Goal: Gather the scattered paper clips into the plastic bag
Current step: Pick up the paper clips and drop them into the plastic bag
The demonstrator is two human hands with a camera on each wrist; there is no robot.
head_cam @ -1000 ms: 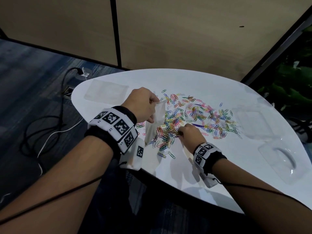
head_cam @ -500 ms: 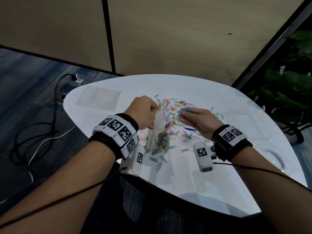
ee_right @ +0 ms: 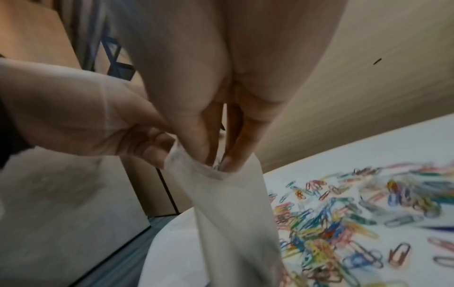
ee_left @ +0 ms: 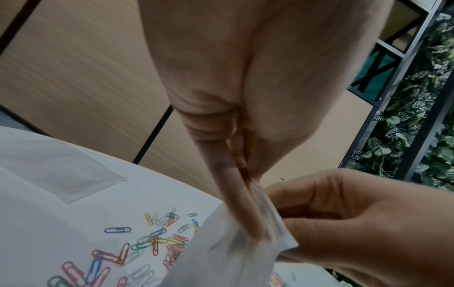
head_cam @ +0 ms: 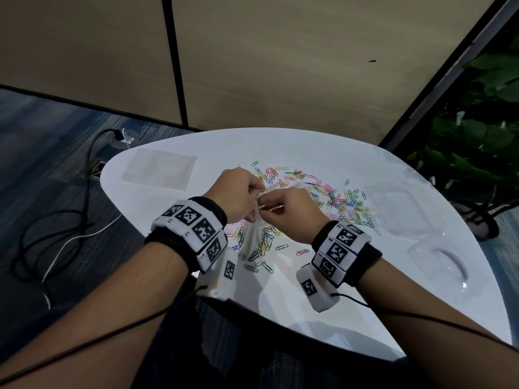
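Observation:
A small clear plastic bag (head_cam: 254, 237) hangs upright over the near part of the white table (head_cam: 351, 299), with several clips showing in its bottom. My left hand (head_cam: 259, 197) pinches its top rim, seen close in the left wrist view as my left hand (ee_left: 255, 229) on the bag (ee_left: 221, 262). My right hand (head_cam: 266, 209) meets it at the bag's mouth. In the right wrist view my right hand (ee_right: 219, 163) has its fingertips dipped into the bag (ee_right: 233, 213), pinching a few paper clips. Coloured paper clips (head_cam: 337, 200) lie scattered behind and right of the hands.
A flat clear bag (head_cam: 160, 171) lies at the table's far left, another (head_cam: 398, 209) at the right. A clear plastic tray (head_cam: 438, 262) sits near the right edge. Loose clips (head_cam: 264, 266) lie under the bag. Cables (head_cam: 56, 234) trail on the floor; a plant (head_cam: 477, 153) stands right.
My right hand picked clips from the pile, lifted them and moved left to the bag's mouth. My left hand kept hold of the bag.

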